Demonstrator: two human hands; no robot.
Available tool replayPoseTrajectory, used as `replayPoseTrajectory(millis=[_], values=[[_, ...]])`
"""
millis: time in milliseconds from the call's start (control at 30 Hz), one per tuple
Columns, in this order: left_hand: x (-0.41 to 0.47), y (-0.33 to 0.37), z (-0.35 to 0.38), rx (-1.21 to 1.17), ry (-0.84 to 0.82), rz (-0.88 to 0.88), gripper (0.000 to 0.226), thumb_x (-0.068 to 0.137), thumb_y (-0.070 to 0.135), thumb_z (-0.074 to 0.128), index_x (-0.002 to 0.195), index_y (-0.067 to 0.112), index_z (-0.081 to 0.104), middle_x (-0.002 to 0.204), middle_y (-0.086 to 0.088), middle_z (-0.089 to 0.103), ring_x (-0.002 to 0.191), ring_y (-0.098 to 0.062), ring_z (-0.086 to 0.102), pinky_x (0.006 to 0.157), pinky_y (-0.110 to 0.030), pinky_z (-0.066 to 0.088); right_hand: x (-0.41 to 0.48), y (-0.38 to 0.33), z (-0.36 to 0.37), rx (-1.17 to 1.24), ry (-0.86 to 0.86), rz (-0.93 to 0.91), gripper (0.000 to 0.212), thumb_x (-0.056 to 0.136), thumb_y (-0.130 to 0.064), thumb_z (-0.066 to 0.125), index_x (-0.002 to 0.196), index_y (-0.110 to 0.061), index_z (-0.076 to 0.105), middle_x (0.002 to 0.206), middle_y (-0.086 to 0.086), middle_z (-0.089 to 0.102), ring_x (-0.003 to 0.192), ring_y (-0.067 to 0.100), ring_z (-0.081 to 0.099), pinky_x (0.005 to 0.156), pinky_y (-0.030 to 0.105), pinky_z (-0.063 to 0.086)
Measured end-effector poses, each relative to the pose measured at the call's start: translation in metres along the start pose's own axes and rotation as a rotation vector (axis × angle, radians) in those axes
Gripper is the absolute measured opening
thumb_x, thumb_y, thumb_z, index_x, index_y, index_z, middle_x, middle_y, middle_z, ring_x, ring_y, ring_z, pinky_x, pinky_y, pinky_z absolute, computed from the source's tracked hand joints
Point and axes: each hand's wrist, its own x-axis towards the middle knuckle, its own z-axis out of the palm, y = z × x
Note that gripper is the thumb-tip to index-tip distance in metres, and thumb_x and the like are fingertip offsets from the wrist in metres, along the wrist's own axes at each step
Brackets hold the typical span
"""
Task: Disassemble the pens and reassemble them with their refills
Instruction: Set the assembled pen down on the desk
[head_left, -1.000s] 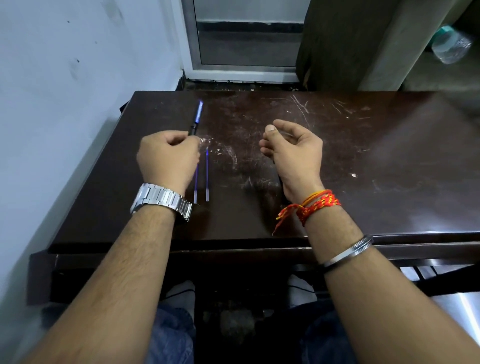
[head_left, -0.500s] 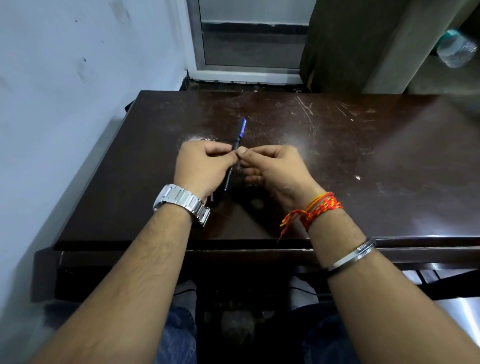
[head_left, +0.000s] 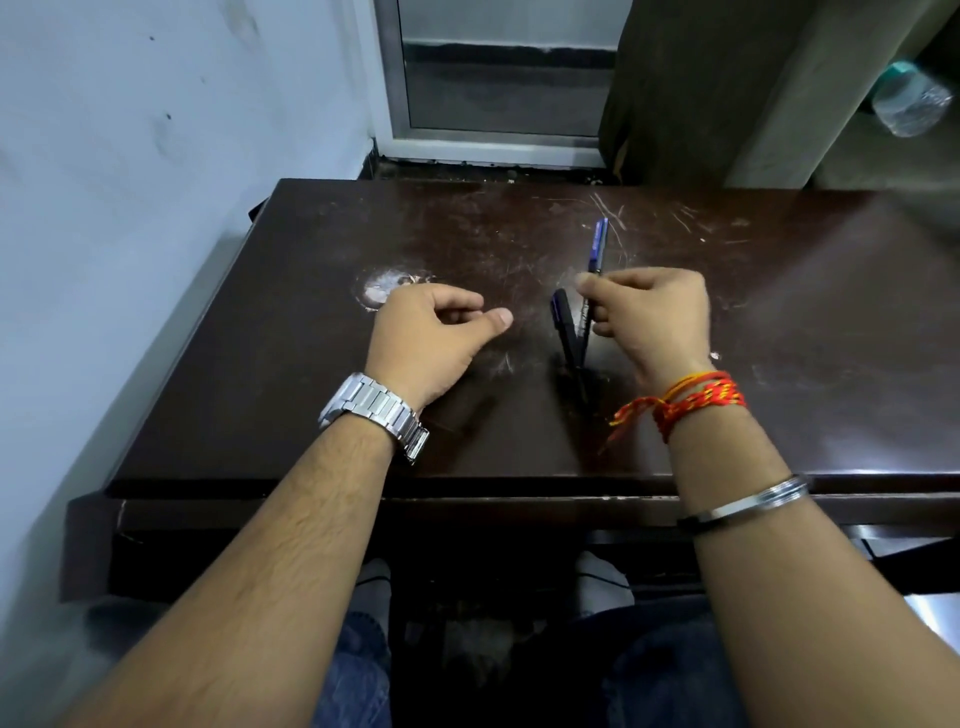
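My right hand (head_left: 652, 319) is shut on a dark pen with a blue top (head_left: 598, 244), pinched between thumb and fingers, with its blue end pointing away from me. A second dark pen (head_left: 567, 332) lies on the brown table (head_left: 291, 374) just left of that hand, its near end meeting the held pen's lower end. My left hand (head_left: 434, 332) rests on the table further left, fingers loosely curled and thumb out, holding nothing. No loose refills show in this view.
A white scuffed patch (head_left: 384, 288) marks the table beyond my left hand. A pale wall (head_left: 130, 208) runs along the table's left side. A door frame (head_left: 498, 140) stands behind the table, and a plastic bottle (head_left: 909, 104) lies at the far right.
The pen passed from my left hand to my right hand. The hands met over the table, then moved apart. The two refills lying by my left hand are no longer in sight.
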Motion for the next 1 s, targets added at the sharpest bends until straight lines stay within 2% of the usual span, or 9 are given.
replayPoseTrajectory(millis=[33,133,267,400,533,667,767,833,1000], values=[[0.002,-0.001,-0.001,0.031,0.023,0.002,0.028,0.071,0.036,0.086,0.092,0.019,0.078,0.07,0.011,0.069,0.065,-0.006,0.066,0.07,-0.026,0.056,0.003,0.003,-0.007,-0.122,0.038,-0.027,0.017,0.073,-0.031,0.083,0.078,-0.015,0.078,0.07,0.003,0.072,0.062,0.013,0.067,0.066,0.025,0.058],[0.004,-0.003,-0.001,0.093,0.062,-0.005,0.025,0.073,0.032,0.085,0.092,0.019,0.078,0.069,0.013,0.067,0.055,0.009,0.06,0.059,-0.008,0.047,0.004,0.007,-0.014,-0.344,0.034,-0.062,0.02,0.073,-0.032,0.084,0.084,-0.016,0.079,0.077,0.003,0.073,0.067,0.012,0.066,0.057,0.013,0.048],[0.001,-0.003,0.0,0.154,0.056,-0.005,0.025,0.074,0.033,0.084,0.094,0.02,0.077,0.069,0.015,0.066,0.056,0.012,0.058,0.054,0.001,0.041,0.003,0.006,-0.01,-0.493,-0.008,-0.049,0.023,0.073,-0.028,0.084,0.083,-0.008,0.079,0.072,0.006,0.066,0.062,0.011,0.059,0.066,0.019,0.043],[0.002,-0.005,-0.002,0.191,0.036,-0.012,0.026,0.074,0.034,0.084,0.095,0.02,0.077,0.068,0.015,0.065,0.054,0.016,0.057,0.052,0.002,0.04,0.003,0.006,-0.006,-0.553,-0.023,-0.053,0.029,0.074,-0.029,0.083,0.085,-0.002,0.076,0.073,0.009,0.066,0.085,0.023,0.068,0.072,0.024,0.05],[0.003,-0.005,-0.001,0.205,0.03,-0.017,0.027,0.073,0.035,0.084,0.094,0.02,0.077,0.066,0.015,0.065,0.055,0.013,0.058,0.052,0.002,0.039,0.003,0.01,-0.004,-0.551,-0.035,-0.03,0.04,0.075,-0.03,0.083,0.1,-0.002,0.072,0.097,0.017,0.071,0.101,0.029,0.066,0.087,0.037,0.058],[0.003,-0.005,0.0,0.228,0.038,-0.033,0.026,0.072,0.038,0.084,0.092,0.022,0.076,0.064,0.016,0.064,0.059,0.007,0.059,0.053,-0.002,0.04,0.002,0.009,-0.003,-0.546,0.017,-0.04,0.034,0.072,-0.026,0.081,0.093,-0.002,0.072,0.093,0.017,0.071,0.086,0.028,0.069,0.076,0.03,0.057],[0.004,-0.006,-0.001,0.224,0.05,-0.044,0.025,0.073,0.038,0.084,0.091,0.022,0.076,0.064,0.015,0.065,0.059,0.004,0.06,0.056,-0.011,0.042,-0.001,0.006,-0.001,-0.536,0.087,-0.082,0.021,0.072,-0.02,0.073,0.08,-0.001,0.071,0.076,0.016,0.067,0.065,0.025,0.063,0.059,0.02,0.044],[0.003,-0.006,-0.002,0.227,0.056,-0.047,0.024,0.073,0.039,0.083,0.09,0.023,0.076,0.064,0.015,0.065,0.058,0.003,0.06,0.055,-0.013,0.042,-0.003,0.004,-0.001,-0.5,0.085,-0.098,0.024,0.07,-0.023,0.073,0.07,0.0,0.068,0.061,0.01,0.059,0.051,0.019,0.055,0.05,0.018,0.038],[0.001,-0.003,-0.001,0.236,0.078,-0.04,0.023,0.073,0.039,0.082,0.089,0.024,0.076,0.064,0.016,0.065,0.054,0.008,0.058,0.052,-0.006,0.039,-0.008,0.002,0.005,-0.492,0.097,-0.176,0.028,0.075,-0.027,0.066,0.061,-0.002,0.065,0.053,0.008,0.056,0.052,0.023,0.057,0.057,0.024,0.046]])
